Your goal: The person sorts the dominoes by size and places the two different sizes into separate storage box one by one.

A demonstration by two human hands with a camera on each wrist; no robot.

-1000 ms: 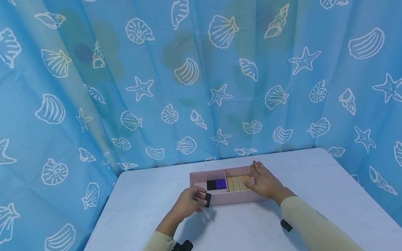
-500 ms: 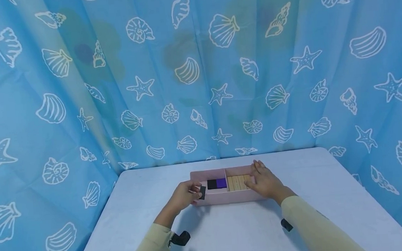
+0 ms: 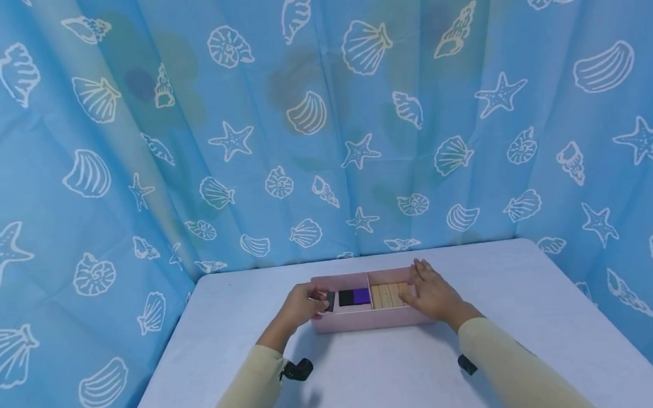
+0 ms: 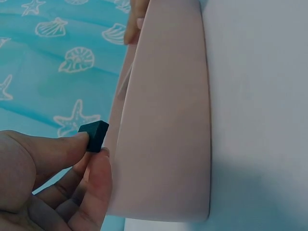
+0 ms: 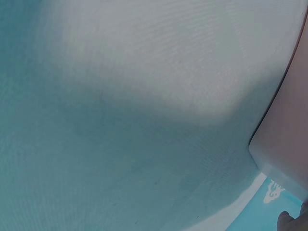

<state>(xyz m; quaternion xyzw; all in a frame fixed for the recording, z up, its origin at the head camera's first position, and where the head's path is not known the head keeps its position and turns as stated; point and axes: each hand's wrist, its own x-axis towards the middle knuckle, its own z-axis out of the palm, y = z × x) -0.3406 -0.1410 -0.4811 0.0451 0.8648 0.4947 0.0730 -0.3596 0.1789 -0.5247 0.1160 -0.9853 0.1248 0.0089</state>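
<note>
A long pink box (image 3: pixel 369 320) with a divider lies on the white table. My left hand (image 3: pixel 301 308) is at its left end and pinches a small dark block (image 4: pixel 94 136) between thumb and fingers, over the left compartment. In that compartment a black block (image 3: pixel 346 298) and a purple block (image 3: pixel 361 296) sit side by side, near the divider. Several light wooden blocks (image 3: pixel 388 295) stand in a row in the right compartment. My right hand (image 3: pixel 436 294) rests on the box's right end, fingers extended, thumb over the wooden blocks, partly covering them.
The white table (image 3: pixel 395 376) runs up to a blue curtain (image 3: pixel 265 145) printed with shells and starfish. A black wrist camera (image 3: pixel 297 370) hangs under the left sleeve, another wrist camera (image 3: pixel 466 364) under the right one.
My left hand has lifted the dark block from in front of the box's front wall up and back, over the left compartment. The right hand has stayed on the box's right end.
</note>
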